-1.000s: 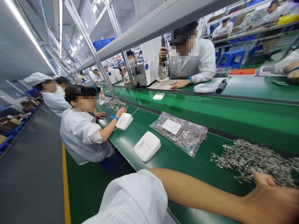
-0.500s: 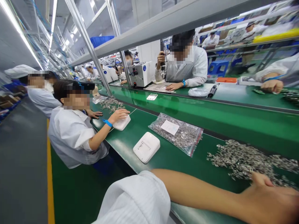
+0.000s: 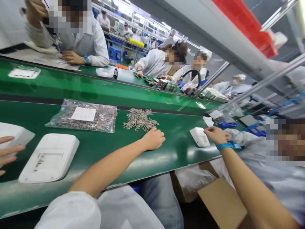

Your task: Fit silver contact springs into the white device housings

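Observation:
My right hand (image 3: 153, 139) lies on the green belt (image 3: 100, 149) at the near edge of a small pile of tiny metal parts (image 3: 139, 119). Its fingers are curled under, and what they hold is hidden. My bare forearm and white sleeve run back to the lower left. A white plastic housing (image 3: 49, 158) lies left of my arm, with a second one (image 3: 14, 134) beyond it. Spread fingers (image 3: 8, 152) enter at the left edge beside that second housing; they seem to be a neighbour's. My left hand does not show.
A sealed bag of metal parts (image 3: 83, 115) lies behind the housings. To my right, a co-worker's hand (image 3: 215, 134) with a blue wristband touches another white housing (image 3: 199, 137). A cardboard box (image 3: 221, 203) stands below the belt. Other people work across the far belt.
The view has swung from the left side of the line to the right. My right hand stays at the pile of parts. A second white housing now lies beside the first.

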A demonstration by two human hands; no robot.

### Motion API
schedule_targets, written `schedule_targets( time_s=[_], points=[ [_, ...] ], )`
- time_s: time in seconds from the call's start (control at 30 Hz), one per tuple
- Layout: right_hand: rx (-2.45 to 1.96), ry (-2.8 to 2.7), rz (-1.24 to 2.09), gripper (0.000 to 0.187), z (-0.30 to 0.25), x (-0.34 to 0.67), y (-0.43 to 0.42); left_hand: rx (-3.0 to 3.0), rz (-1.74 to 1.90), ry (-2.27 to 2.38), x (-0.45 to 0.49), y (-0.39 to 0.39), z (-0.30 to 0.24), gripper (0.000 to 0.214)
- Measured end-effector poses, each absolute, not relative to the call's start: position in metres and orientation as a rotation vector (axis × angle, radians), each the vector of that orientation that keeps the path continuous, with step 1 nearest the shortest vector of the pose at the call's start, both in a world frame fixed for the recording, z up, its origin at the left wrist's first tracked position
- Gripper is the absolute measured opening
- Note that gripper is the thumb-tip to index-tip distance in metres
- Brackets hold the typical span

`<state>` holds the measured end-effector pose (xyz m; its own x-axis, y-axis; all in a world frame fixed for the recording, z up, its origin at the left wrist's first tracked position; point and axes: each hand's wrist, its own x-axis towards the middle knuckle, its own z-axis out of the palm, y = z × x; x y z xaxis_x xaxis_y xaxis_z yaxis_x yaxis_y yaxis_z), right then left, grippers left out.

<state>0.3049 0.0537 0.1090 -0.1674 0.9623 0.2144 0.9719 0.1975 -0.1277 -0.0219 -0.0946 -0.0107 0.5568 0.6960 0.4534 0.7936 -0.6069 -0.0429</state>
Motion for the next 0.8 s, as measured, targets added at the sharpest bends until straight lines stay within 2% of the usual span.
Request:
schedule_targets(
  time_s=[0.1,0.2,0.33,0.47,0.6,0.7,0.8],
  points=[
    [-2.126,-1.994,-0.027,0.022,0.097,0.315,0.063,-2.541,-0.601,-1.230,-0.021,-0.098,-0.012,0.015],
    [-2.157,-1.943,0.118,0.019,0.079,0.300,0.061,-2.537,-0.575,-1.247,-0.021,-0.100,-0.011,0.016],
    [-2.010,-1.954,0.395,0.007,0.062,0.272,0.036,-2.540,-0.546,-1.232,-0.023,-0.100,-0.006,0.018],
    [-1.668,-2.120,0.696,0.012,0.060,0.234,0.011,-2.577,-0.594,-1.095,-0.021,-0.107,0.003,0.029],
    [-1.525,-2.431,0.537,0.011,0.072,0.207,-0.001,-2.676,-0.638,-0.904,-0.015,-0.111,0.005,0.056],
    [-1.482,-2.547,0.358,0.009,0.075,0.201,-0.007,-2.692,-0.680,-0.979,-0.013,-0.110,0.001,0.070],
    [-1.357,-2.636,0.539,0.011,0.073,0.202,-0.014,-2.748,-0.701,-1.008,-0.014,-0.108,0.001,0.072]
  ],
)
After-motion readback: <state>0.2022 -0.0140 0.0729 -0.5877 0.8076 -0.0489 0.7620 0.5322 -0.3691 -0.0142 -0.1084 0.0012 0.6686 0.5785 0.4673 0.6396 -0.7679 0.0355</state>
